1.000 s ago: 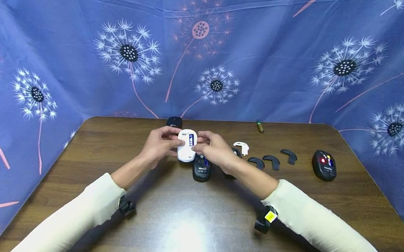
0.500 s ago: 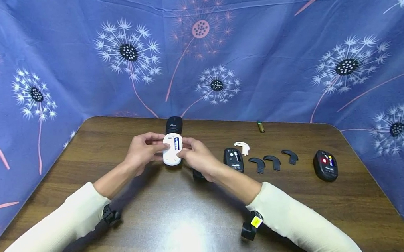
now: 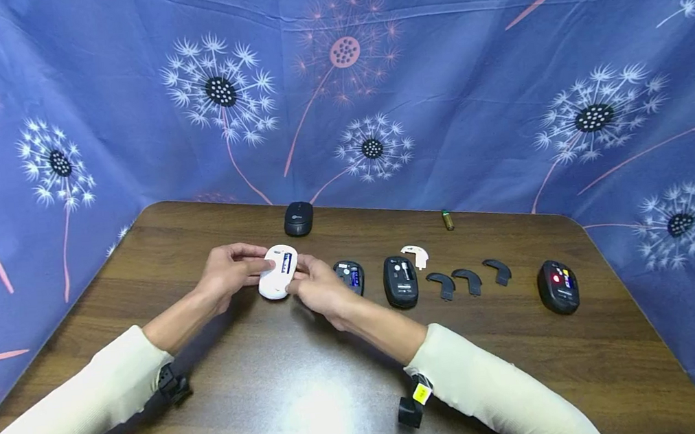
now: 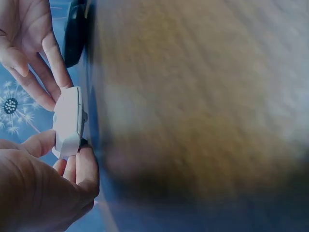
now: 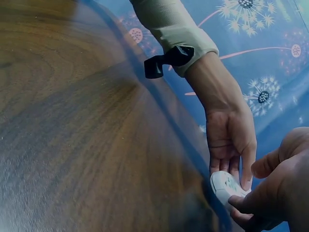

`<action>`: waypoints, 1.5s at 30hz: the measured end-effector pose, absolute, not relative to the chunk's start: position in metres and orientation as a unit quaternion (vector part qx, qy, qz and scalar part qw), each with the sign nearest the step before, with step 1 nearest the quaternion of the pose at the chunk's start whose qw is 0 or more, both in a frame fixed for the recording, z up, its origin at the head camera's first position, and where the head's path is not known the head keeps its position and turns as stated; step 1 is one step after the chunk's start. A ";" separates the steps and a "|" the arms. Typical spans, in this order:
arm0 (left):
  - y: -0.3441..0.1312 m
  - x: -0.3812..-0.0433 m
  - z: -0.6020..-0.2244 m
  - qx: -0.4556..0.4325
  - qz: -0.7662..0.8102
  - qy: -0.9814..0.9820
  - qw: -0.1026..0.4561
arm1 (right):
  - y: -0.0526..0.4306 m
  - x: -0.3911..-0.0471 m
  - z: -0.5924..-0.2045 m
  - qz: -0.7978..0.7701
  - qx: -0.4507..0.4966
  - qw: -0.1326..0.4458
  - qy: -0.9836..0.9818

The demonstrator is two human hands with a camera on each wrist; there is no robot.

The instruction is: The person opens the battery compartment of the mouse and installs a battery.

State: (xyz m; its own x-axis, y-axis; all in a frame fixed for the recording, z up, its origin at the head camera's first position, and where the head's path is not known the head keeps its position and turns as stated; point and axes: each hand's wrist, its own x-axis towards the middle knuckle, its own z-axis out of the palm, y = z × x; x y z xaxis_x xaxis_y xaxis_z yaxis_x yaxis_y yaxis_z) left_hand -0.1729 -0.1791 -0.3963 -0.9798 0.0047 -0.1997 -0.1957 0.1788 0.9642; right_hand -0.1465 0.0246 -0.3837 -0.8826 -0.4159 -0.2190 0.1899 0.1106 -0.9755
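A white computer mouse (image 3: 278, 272) is held underside up, with a blue battery (image 3: 287, 262) showing in its uncovered slot. My left hand (image 3: 226, 277) pinches its left side, thumb on top and fingers beneath. At its other side is my right hand (image 3: 319, 290); in the left wrist view its straight fingers (image 4: 57, 60) touch the white mouse's end while the thumb stands apart. Right of the hands, a black mouse with a blue battery (image 3: 350, 277) lies underside up. Beside it lies another upturned black mouse (image 3: 401, 282).
An upright black mouse (image 3: 299, 218) sits near the back edge of the wooden table (image 3: 236, 364). A white cover (image 3: 416, 255) and several black covers (image 3: 467, 279) lie to the right. Farther off are a loose battery (image 3: 448, 220) and a black mouse with a red light (image 3: 558, 287).
Both hands have carried the white mouse left and toward the person, tilting it slightly. The black mice behind it have come into fuller view.
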 end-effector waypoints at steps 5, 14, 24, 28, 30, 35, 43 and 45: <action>-0.185 -0.173 -0.400 -0.064 0.618 0.779 0.081 | 0.018 -0.146 -0.389 -0.657 -0.079 0.228 0.714; -0.191 -0.173 -0.403 -0.063 0.586 0.802 0.094 | 0.014 -0.148 -0.394 -0.656 -0.074 0.229 0.715; -0.192 -0.177 -0.405 -0.063 0.580 0.805 0.105 | 0.013 -0.148 -0.395 -0.654 -0.075 0.226 0.718; -0.191 -0.177 -0.406 -0.063 0.580 0.805 0.109 | 0.013 -0.148 -0.396 -0.651 -0.075 0.217 0.724; -0.192 -0.177 -0.406 -0.063 0.582 0.803 0.113 | 0.013 -0.148 -0.398 -0.650 -0.075 0.210 0.726; -0.195 -0.178 -0.408 -0.057 0.594 0.793 0.120 | 0.014 -0.148 -0.400 -0.643 -0.072 0.200 0.736; -0.203 -0.185 -0.409 -0.048 0.644 0.753 0.125 | 0.021 -0.151 -0.392 -0.594 -0.085 0.146 0.786; -0.203 -0.189 -0.408 -0.053 0.655 0.744 0.125 | 0.024 -0.152 -0.389 -0.584 -0.097 0.126 0.796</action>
